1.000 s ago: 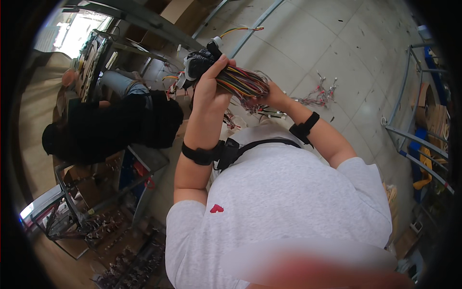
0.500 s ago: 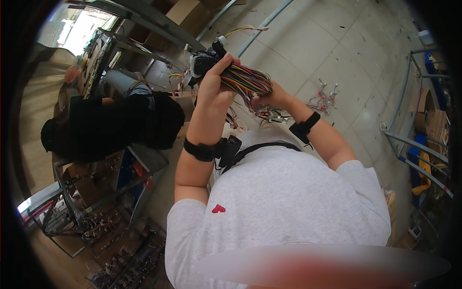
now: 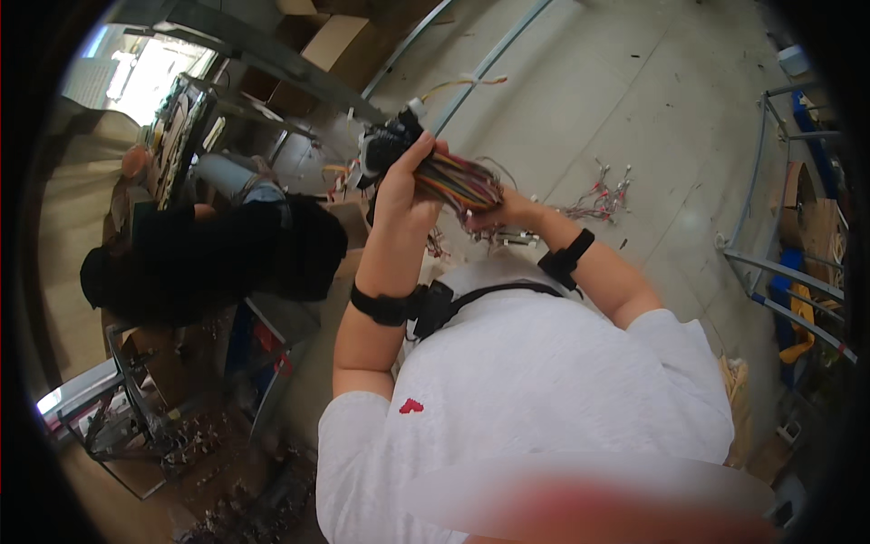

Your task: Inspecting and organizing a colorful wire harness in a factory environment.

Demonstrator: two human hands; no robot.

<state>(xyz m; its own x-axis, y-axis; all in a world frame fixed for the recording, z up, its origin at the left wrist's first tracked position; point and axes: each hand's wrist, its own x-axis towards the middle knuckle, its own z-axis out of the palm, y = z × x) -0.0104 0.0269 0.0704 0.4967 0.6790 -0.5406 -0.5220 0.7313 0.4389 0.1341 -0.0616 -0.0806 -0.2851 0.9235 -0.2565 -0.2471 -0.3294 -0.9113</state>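
Observation:
My left hand (image 3: pixel 403 190) is raised in front of my chest and closed around a bundle of many-coloured wires (image 3: pixel 458 181). A black connector block (image 3: pixel 385 145) with a white part sits at the bundle's end, just above my fingers. My right hand (image 3: pixel 507 213) holds the same bundle from below, where the wires fan out to the right. Both wrists carry black bands. A loose yellow wire (image 3: pixel 462 83) curls up from the connector.
A person in black clothing (image 3: pixel 217 258) sits close on my left beside metal racks (image 3: pixel 195 118). Loose wire pieces with red ends (image 3: pixel 603 195) lie on the grey concrete floor. A metal frame (image 3: pixel 770 272) stands at the right, and a cardboard box (image 3: pixel 335 41) sits at the top.
Both hands keep their grip on the wire bundle. They have shifted slightly, and my right hand has drawn in closer under the wires.

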